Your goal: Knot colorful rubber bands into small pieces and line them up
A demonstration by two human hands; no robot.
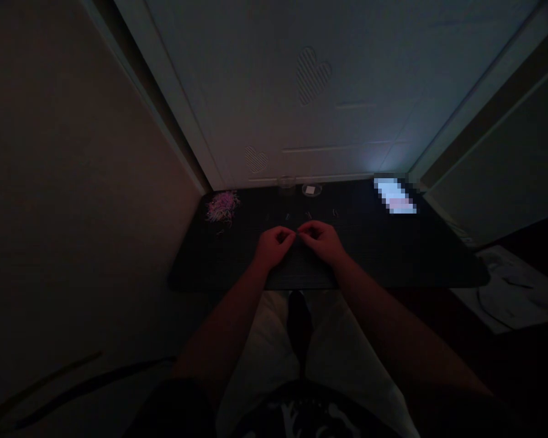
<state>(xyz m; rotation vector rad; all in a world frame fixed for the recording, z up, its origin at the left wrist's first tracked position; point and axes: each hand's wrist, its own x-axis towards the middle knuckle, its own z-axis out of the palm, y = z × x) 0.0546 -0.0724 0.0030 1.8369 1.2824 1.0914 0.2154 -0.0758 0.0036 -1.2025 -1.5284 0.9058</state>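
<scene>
My left hand and my right hand meet above the middle of the dark table, thumbs and forefingers pinched and fingertips almost touching. Whatever they pinch is too small and dark to make out. Just beyond my fingers lie a few tiny thin pieces, among them one on the left, one in the middle and one on the right. A heap of pink and white thin strips lies at the table's far left.
Along the back edge stand a clear container and a small round dish with a white square inside. At the back right a bright screen glows, blurred out. A white panel with raised hearts rises behind the table. The room is dim.
</scene>
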